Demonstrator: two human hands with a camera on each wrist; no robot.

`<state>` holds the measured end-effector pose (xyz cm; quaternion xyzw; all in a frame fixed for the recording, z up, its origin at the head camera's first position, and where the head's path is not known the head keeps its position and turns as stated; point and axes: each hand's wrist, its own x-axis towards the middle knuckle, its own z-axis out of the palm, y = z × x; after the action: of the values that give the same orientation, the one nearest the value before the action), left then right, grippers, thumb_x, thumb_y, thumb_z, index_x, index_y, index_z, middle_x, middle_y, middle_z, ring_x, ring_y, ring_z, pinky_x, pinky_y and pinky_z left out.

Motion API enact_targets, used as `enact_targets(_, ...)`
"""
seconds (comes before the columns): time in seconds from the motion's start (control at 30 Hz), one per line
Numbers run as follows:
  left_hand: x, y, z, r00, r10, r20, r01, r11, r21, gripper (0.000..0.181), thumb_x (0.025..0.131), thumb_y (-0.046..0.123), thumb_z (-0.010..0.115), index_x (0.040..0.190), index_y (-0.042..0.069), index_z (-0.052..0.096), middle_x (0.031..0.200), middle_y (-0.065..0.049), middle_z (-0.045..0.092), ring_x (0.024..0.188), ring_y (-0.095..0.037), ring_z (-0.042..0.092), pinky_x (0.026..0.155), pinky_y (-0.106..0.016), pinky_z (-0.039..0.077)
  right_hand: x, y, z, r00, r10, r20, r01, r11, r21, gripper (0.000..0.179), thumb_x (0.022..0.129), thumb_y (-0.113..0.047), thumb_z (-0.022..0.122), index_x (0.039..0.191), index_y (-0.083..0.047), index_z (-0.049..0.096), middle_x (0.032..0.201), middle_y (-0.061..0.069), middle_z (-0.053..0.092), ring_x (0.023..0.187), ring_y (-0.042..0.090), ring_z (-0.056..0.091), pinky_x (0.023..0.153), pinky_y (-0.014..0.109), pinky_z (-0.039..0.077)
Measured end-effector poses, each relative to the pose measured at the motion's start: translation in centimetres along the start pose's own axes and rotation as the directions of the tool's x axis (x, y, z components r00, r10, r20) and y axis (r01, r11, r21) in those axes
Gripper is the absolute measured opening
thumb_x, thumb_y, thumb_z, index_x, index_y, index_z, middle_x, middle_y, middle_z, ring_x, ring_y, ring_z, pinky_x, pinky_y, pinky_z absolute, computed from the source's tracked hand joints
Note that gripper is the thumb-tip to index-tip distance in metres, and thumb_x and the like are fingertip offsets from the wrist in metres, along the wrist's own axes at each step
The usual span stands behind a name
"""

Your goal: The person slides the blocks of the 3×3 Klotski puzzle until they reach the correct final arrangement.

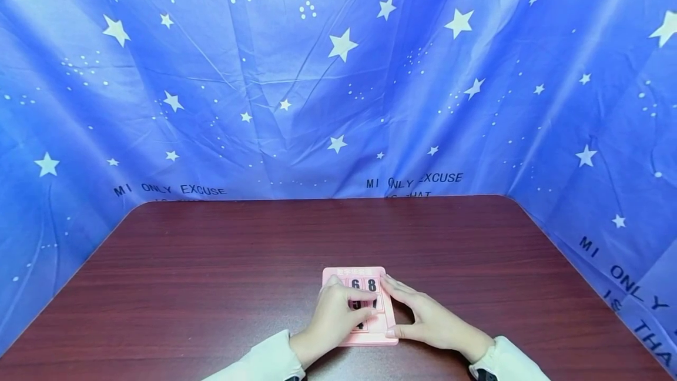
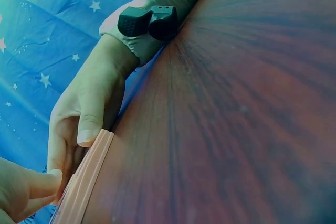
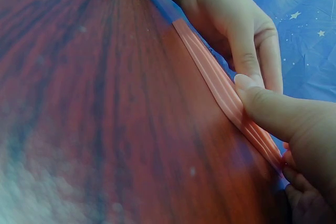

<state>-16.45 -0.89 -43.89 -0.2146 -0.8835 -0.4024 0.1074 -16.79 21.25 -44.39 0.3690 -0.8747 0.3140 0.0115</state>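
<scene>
Grips spread, left hand partly blocks black-numbered tiles on the pink rectangular board; right hand touches its right edge.

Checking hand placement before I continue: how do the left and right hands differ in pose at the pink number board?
The left hand reaches over the face of the pink number board; the right hand is at its right edge. The left hand partly covers the numbers, while the right hand lies beside them. Both hands are bare, with pale sleeves at the wrists.
</scene>
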Motion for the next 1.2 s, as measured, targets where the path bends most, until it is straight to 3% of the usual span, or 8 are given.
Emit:
enact_targets(0.13, 0.2, 0.1, 0.3, 1.0, 0.022, -0.008, -0.022, 1.0, 0.015, 0.025, 0.067, 0.023, 0.082, 0.091, 0.022, 0.078, 0.087, 0.01, 0.072, 0.067, 0.0, 0.035, 0.061, -0.019, 0.031, 0.0, -0.1, 0.0, 1.0, -0.007, -0.003, 0.007, 1.0, 0.017, 0.078, 0.084, -0.041, 0.067, 0.143, 0.001, 0.036, 0.147, 0.02, 0.035, 0.134, 0.031, 0.035, 0.106, 0.016, 0.023)
enact_targets(0.33, 0.1, 0.0, 0.4, 1.0, 0.01, -0.009, -0.01, 1.0, 0.016, 0.024, 0.069, 0.026, 0.081, 0.092, 0.023, 0.078, 0.086, 0.01, 0.072, 0.066, 0.0, 0.035, 0.06, -0.019, 0.031, 0.0, -0.1, -0.1, 1.0, -0.009, 0.002, 0.009, 1.0, 0.013, 0.077, 0.085, -0.039, 0.067, 0.143, 0.001, 0.036, 0.147, 0.021, 0.035, 0.133, 0.034, 0.035, 0.107, 0.018, 0.024)
enact_targets(0.63, -0.8, 0.7, 0.2, 0.999, 0.045, -0.017, -0.044, 0.998, 0.038, 0.024, 0.067, 0.022, 0.081, 0.091, 0.022, 0.078, 0.084, 0.011, 0.072, 0.071, -0.002, 0.041, 0.064, -0.019, 0.033, 0.0, -0.4, -0.3, 1.0, 0.008, 0.007, -0.009, 1.0, 0.028, 0.077, 0.085, -0.039, 0.067, 0.142, 0.002, 0.036, 0.146, 0.021, 0.035, 0.133, 0.033, 0.035, 0.107, 0.017, 0.023)
enact_targets(0.8, -1.4, 1.2, -0.1, 1.0, 0.015, 0.017, -0.015, 0.999, 0.031, 0.025, 0.068, 0.023, 0.081, 0.092, 0.022, 0.077, 0.08, 0.013, 0.07, 0.073, 0.0, 0.038, 0.066, -0.018, 0.033, 0.1, -0.6, -0.2, 0.999, 0.051, 0.011, -0.051, 0.998, 0.021, 0.079, 0.083, -0.043, 0.067, 0.143, -0.001, 0.036, 0.147, 0.017, 0.035, 0.134, 0.032, 0.034, 0.107, 0.02, 0.025)
enact_targets(1.2, -2.2, 1.4, -0.2, 0.999, 0.047, 0.01, -0.048, 0.998, 0.041, 0.025, 0.067, 0.02, 0.081, 0.091, 0.022, 0.078, 0.07, 0.014, 0.066, 0.071, 0.002, 0.036, 0.065, -0.019, 0.032, 0.1, -0.5, -0.1, 0.998, 0.062, 0.009, -0.062, 0.998, 0.008, 0.081, 0.082, -0.046, 0.067, 0.143, -0.002, 0.037, 0.148, 0.015, 0.036, 0.133, 0.034, 0.035, 0.107, 0.023, 0.026)
